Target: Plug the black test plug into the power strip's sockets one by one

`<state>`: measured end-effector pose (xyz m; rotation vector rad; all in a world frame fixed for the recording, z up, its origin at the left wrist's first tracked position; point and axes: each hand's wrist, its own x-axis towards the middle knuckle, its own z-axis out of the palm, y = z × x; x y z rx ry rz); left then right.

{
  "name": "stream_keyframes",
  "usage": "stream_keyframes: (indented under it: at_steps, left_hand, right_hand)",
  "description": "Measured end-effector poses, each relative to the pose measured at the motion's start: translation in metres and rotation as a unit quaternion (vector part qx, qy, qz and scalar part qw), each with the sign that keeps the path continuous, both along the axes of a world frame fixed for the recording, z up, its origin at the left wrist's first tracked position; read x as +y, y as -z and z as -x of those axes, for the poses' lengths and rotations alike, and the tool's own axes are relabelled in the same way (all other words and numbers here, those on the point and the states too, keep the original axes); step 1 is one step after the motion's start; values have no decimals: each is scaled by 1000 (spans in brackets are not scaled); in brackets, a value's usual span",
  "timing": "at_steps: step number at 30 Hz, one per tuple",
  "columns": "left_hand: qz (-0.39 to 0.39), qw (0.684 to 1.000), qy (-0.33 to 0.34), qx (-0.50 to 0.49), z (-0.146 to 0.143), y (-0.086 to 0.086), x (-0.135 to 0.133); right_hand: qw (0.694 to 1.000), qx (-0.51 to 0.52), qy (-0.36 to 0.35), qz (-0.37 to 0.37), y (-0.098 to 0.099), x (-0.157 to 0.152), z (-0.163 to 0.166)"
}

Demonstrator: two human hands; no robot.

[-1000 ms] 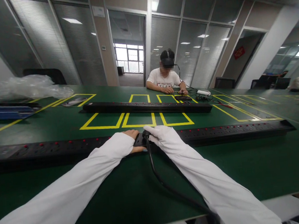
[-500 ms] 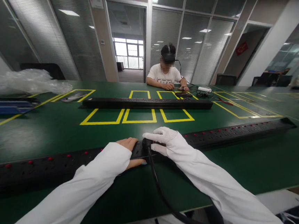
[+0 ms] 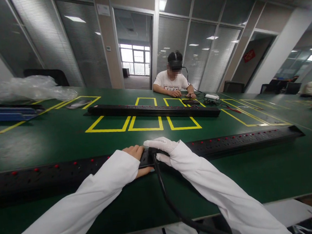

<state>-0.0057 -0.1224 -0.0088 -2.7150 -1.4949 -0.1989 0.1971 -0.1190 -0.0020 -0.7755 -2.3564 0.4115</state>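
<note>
A long black power strip with red switches lies across the green table in front of me. My bare left hand rests on the strip near its middle, fingers curled over its top and thumb on the near side. My gloved right hand sits right beside it, closed around a black plug pressed into the strip. From the plug a thick black cable runs toward me and off the table's near edge. Both arms wear white sleeves.
A second black power strip lies farther back across yellow taped rectangles. Another person sits at the far side with small devices. Crumpled clear plastic and blue bars lie at the far left.
The near power strip has swung slightly, its left end coming closer to me. Both hands stay on it at the plug; the right hand has pressed lower over the plug.
</note>
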Motion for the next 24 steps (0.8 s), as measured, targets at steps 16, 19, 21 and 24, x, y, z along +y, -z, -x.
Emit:
stream_keyframes:
  at_steps: [16,19,21,24]
  left_hand:
    - [-17,1000,7,8,1,-1,-2]
    - [-14,1000,1,9,2,0,-2]
    - [-12,1000,1,9,2,0,-1]
    - [-5,1000,7,9,2,0,0]
  right_hand:
    - [998,-51,20,-27,-11,1,-2]
    - [999,-49,16,-9,-14,4,-3]
    - [999,-34,-3,14,-14,9,-4]
    - [998,-1,-42,47,-14,17,-6]
